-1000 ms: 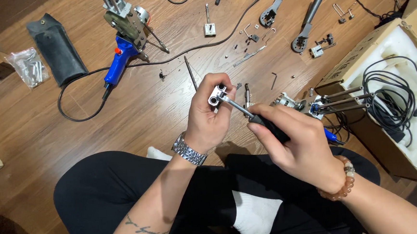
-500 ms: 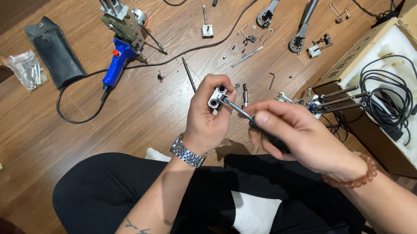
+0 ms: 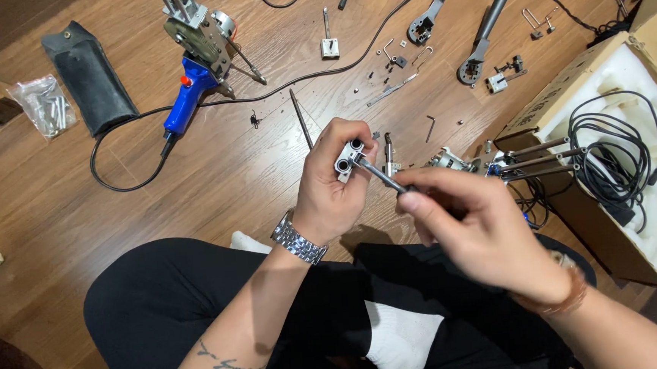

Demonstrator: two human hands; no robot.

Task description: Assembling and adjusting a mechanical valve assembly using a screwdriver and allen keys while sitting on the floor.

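My left hand (image 3: 334, 183) grips a small silver metal block (image 3: 347, 160) with two round holes, held above my lap. My right hand (image 3: 474, 227) is closed on the dark handle of a screwdriver (image 3: 381, 177), whose thin shaft points up-left into the block. The right hand looks blurred. A steel watch (image 3: 298, 239) sits on my left wrist and a bead bracelet (image 3: 562, 299) on my right. I sit cross-legged on the wooden floor in black trousers.
A blue-handled power tool (image 3: 188, 71) with a black cord lies at the top left, beside a black pouch (image 3: 88, 76) and a plastic bag of parts (image 3: 44, 106). Two ratchet wrenches (image 3: 481, 38), loose screws and brackets lie ahead. An open cardboard box (image 3: 630, 151) with foam and cables stands right.
My right hand has rotated around the screwdriver handle and slid slightly lower; the bracelet has turned with the wrist. The left hand keeps the block in the same place.
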